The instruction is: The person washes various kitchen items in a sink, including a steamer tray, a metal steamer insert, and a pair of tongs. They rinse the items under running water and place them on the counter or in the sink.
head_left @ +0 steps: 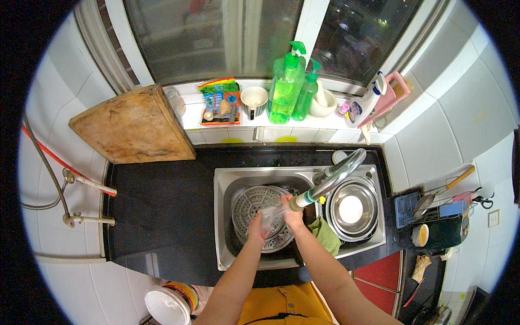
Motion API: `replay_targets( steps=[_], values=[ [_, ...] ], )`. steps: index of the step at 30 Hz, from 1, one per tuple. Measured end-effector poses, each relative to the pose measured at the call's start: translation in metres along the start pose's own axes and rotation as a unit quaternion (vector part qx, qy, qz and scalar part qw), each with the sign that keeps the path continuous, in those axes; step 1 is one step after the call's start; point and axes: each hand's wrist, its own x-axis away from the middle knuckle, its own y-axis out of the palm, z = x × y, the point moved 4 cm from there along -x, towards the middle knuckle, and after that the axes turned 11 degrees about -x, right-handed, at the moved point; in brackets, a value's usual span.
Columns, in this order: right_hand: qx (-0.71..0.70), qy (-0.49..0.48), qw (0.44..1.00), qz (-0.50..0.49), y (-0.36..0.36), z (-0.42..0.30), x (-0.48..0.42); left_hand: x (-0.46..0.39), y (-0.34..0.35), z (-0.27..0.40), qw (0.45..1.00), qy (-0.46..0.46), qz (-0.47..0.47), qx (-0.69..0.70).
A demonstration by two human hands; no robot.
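Observation:
My left hand [256, 229] and my right hand [291, 212] are over the larger basin of a stainless steel double sink [221, 243]. Between them they hold a clear, shiny thing [270, 216]; whether it is plastic film or glass I cannot tell. My right hand is right by the spout end of the chrome faucet [339, 174] and partly hidden by it. Below my hands, perforated metal steamer trays [248, 201] lie in the basin. Close to my right wrist, a green cloth [326, 236] drapes over the sink's divider.
Nested metal bowls [367, 195] with a white bowl [350, 209] fill the smaller basin. A thick wooden cutting board [134, 126] leans at the left wall. Green pump bottles [286, 91], a patterned cup [254, 101] and a mortar [323, 103] line the sill. A wire rack [430, 207] stands right.

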Motion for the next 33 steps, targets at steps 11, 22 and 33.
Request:
replay_targets(
  steps=[11, 22, 33],
  values=[
    [0.008, -0.06, 0.998, -0.034, 0.002, -0.034, 0.016, 0.011, 0.032, -0.016, 0.997, -0.001, -0.022, 0.077],
    [-0.037, 0.097, 0.994, -0.034, -0.037, 0.031, 0.039, 0.009, 0.049, 0.013, 0.97, 0.009, -0.18, 0.163],
    [0.106, 0.051, 0.993, 0.006, -0.029, 0.036, 0.002, 0.014, 0.017, 0.001, 0.994, 0.045, -0.096, 0.039]
  ],
)
